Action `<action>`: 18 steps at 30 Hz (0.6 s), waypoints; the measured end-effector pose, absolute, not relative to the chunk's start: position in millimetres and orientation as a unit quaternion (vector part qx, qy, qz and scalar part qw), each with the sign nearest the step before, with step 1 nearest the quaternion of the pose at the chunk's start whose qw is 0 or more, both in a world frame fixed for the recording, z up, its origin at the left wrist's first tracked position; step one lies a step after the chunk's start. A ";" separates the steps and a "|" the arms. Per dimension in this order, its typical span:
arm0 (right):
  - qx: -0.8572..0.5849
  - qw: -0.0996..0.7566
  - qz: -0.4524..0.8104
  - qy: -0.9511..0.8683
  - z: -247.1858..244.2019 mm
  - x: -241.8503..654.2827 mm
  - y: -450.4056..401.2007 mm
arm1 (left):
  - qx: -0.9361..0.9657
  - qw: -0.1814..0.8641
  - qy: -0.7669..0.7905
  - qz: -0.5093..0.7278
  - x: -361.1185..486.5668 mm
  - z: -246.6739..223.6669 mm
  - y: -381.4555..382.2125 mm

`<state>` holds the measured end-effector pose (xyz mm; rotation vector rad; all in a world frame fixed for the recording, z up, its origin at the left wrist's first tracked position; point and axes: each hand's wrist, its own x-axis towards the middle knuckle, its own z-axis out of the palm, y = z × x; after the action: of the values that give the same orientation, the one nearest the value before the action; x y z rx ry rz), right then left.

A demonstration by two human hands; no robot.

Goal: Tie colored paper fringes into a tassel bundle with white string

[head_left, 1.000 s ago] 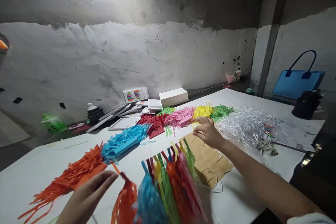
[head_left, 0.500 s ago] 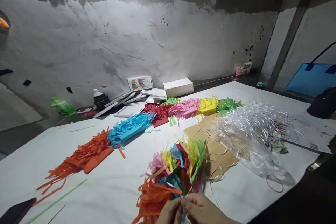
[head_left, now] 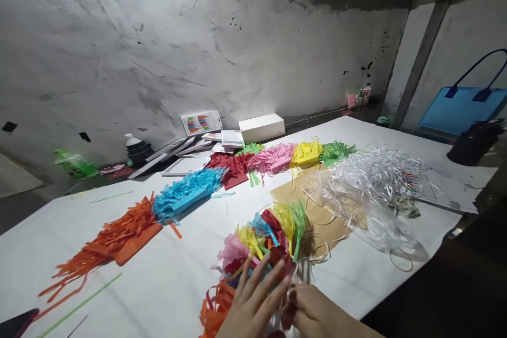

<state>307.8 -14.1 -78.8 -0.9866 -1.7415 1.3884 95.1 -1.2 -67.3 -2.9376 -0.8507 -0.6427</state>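
A string of tissue-paper tassels in several colours lies at the front middle of the table. Over it, my left hand (head_left: 255, 301) is open, palm down with fingers outstretched, partly covering the tassels. The orange tassel (head_left: 216, 303) shows to its left; the pink tassel (head_left: 233, 253) and yellow tassel (head_left: 283, 216) fan out beyond the fingertips. Close on the right, my right hand (head_left: 311, 309) is closed, thumb and fingers together. What it grips is hidden and blurred, though pale strands show beside it. Thin string (head_left: 317, 248) lies in loops just beyond this hand.
A row of fringed paper bundles, from orange (head_left: 137, 243) and blue (head_left: 190, 195) to green (head_left: 336, 150), crosses the white table. Brown paper (head_left: 285, 193), silver tinsel (head_left: 380, 169) and a clear plastic bag (head_left: 390, 235) lie right. A white box (head_left: 261, 128) stands behind.
My hands were pinched together at the string. Now my left hand has opened and spread over the tassels, while my right has shifted slightly right, still closed. The view has turned slightly.
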 end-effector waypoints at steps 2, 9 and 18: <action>-0.380 0.308 0.526 -0.695 -61.3 321.5 -18.0 | -0.961 -0.051 -0.205 -0.181 122.5 -49.9 12.6; -0.381 0.358 0.690 -0.500 -41.3 401.3 -41.1 | -0.954 -0.059 -0.256 -0.146 125.6 -23.2 50.1; -0.512 0.482 0.603 -0.377 -70.8 521.7 -79.2 | -0.915 0.114 -0.325 -0.211 55.6 -8.0 53.9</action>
<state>521.7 -79.2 -70.8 -1.2467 -0.9197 1.4685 55.6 53.9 -8.0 -2.6816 -0.9543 -0.6197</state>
